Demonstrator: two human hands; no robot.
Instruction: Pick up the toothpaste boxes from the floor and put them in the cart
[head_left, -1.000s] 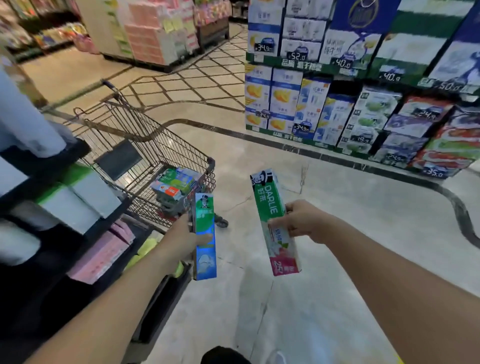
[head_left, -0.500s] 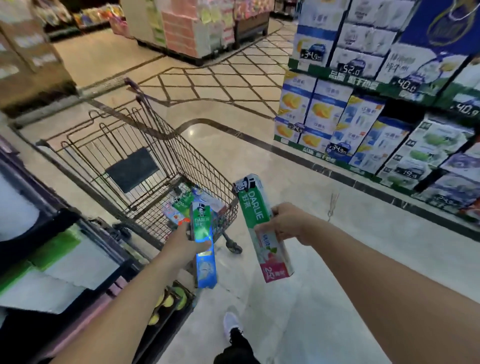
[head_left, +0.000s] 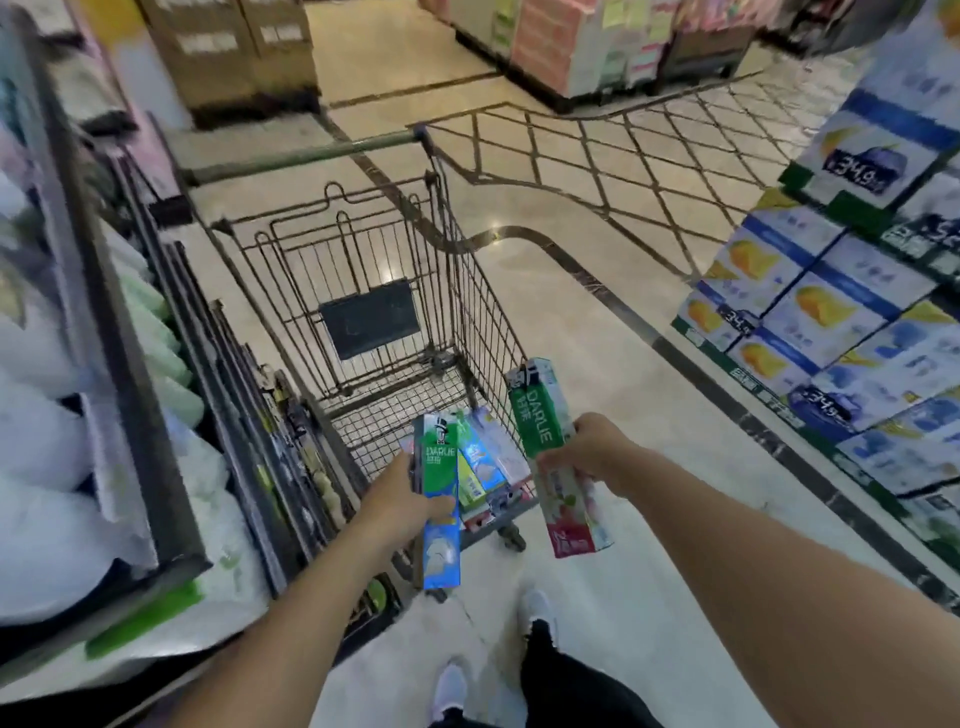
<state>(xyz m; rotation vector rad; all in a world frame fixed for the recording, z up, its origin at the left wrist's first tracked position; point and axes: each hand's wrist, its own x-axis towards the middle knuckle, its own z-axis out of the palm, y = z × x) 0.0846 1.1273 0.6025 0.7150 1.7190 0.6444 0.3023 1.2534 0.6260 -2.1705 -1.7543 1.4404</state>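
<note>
Green-and-blue cardboard toothpaste box (head_left: 441, 501) is standing nearly upright in my left hand (head_left: 402, 499), its long axis running top to bottom, green end up and blue end hanging below my clamped fingers over the near end of the wire metal shopping cart (head_left: 457, 291). My right hand (head_left: 584, 452) is closing around the middle of a green-and-pink cardboard toothpaste box (head_left: 556, 457), which is tilting with its green end up and away, pink end down toward me, just beside the cart's right wall. More toothpaste boxes (head_left: 483, 470) are lying flat inside the basket.
</note>
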